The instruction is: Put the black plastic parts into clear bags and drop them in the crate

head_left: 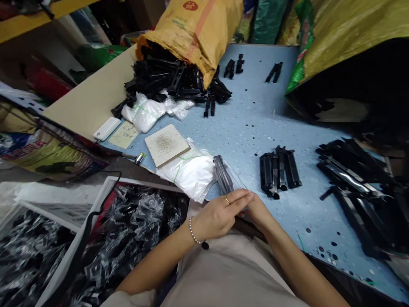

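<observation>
My left hand, with a ring and a bead bracelet, is closed over the near end of a clear plastic bag that holds a long black plastic part. My right hand lies mostly behind the left one and grips the same bag end; its fingers are largely hidden. The bagged part points away from me over the blue table. A stack of clear bags tied with green string lies just left of it.
A small group of black parts lies right of my hands, a bigger pile at the far right. A yellow sack spills black parts at the back. A white bin of bagged parts stands at lower left. A cardboard square and power bank lie left.
</observation>
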{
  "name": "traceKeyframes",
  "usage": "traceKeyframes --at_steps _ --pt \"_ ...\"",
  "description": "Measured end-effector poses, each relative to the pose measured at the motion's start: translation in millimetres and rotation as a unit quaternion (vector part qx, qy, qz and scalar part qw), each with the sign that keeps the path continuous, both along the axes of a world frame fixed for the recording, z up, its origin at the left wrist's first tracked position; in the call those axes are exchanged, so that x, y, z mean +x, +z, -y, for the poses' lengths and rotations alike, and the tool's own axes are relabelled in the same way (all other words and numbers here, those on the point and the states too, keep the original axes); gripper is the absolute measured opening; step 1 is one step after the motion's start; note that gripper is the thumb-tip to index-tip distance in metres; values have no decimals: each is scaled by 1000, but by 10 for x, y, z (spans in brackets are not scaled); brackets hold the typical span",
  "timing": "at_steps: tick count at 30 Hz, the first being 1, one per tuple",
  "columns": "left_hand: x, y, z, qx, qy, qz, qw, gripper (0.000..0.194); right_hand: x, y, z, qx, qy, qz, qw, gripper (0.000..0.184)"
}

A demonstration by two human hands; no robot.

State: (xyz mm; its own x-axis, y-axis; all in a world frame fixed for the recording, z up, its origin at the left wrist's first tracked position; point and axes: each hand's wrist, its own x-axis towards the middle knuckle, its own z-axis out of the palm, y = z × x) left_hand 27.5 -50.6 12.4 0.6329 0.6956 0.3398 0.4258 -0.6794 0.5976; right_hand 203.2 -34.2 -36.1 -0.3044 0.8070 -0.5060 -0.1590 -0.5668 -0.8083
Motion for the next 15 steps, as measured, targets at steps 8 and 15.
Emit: traceKeyframes --at_steps 8,15 --pt "-461 471 196 -13 110 -67 992 40 -173 367 59 171 168 107 965 54" --pt "-1892 173 763 -328 394 -290 808 29 -208 197 -87 76 117 100 985 49"
